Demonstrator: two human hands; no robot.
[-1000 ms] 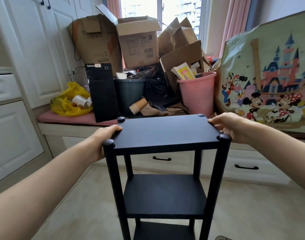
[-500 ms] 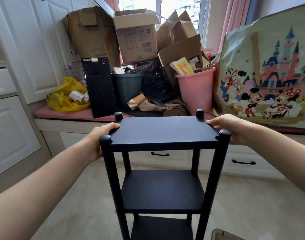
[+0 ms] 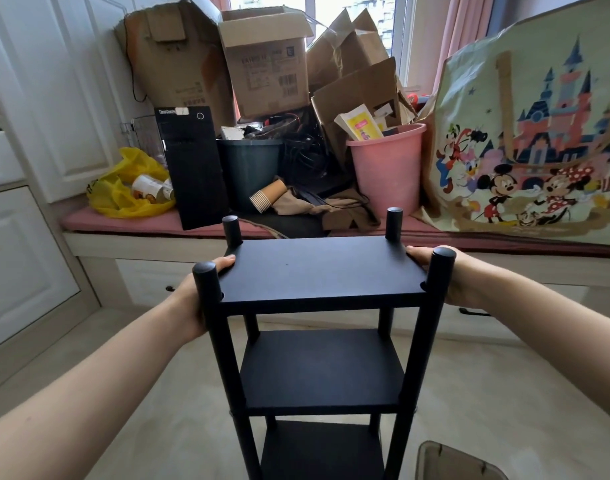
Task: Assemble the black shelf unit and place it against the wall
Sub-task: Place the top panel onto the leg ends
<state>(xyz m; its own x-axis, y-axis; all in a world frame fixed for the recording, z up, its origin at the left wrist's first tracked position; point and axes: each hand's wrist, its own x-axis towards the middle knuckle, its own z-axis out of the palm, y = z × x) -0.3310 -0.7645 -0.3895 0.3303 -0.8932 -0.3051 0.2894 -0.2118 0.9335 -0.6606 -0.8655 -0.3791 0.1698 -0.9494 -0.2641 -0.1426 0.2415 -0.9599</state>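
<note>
While both hands are clamping its top board, the black shelf unit (image 3: 317, 275) is standing upright btwn them, w/ two lower boards showing below and its feet out of frame. The left hand (image 3: 187, 306) is gripping the board's left edge, thumb lying on top, fingers under & hidden. The right hand (image 3: 466, 282) is doing likewise on the right edge. Four post ends are sticking up above the board's corners. Beyond the hands, a cluttered counter (image 3: 89, 240) is carrying a black PC tower (image 3: 196, 168) past the left hand, a pink bucket (image 3: 386, 174) past the right, and a cartoon tote bag (image 3: 538, 133) further right.
</note>
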